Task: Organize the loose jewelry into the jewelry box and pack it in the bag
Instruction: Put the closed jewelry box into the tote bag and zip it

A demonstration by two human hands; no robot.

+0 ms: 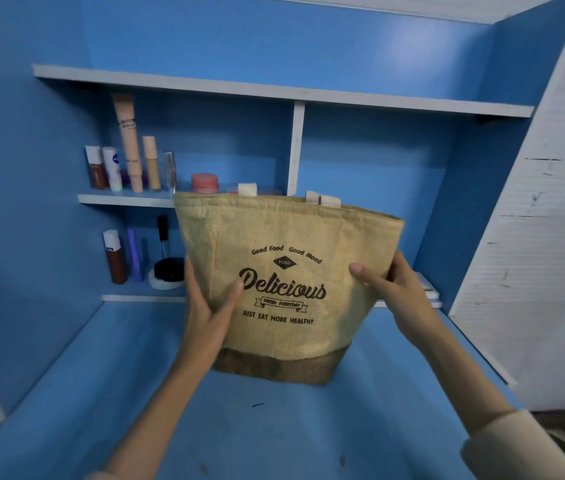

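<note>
Now both hands grip bag (284,285) edges

Bag (284,271): coarse woven cloth, jute-like, matt, with a rough weave showing. Darker brown woven band along its base. Lettering printed flat, matt dark brown.
Handles (322,199): pale cloth webbing.
Bench (274,427): blue board, smooth, faint sheen, a few dark scuffs.
Shelves (274,90): same blue board, white matt edges.
Side panel (534,254): white, finely ribbed, scratched.
Tubes (128,140): plastic, smooth, slight gloss.
Slim tube (169,171): metallic shine.
Black jar (169,270): glossy.
Sleeve (516,441): beige cloth, matt.
</note>
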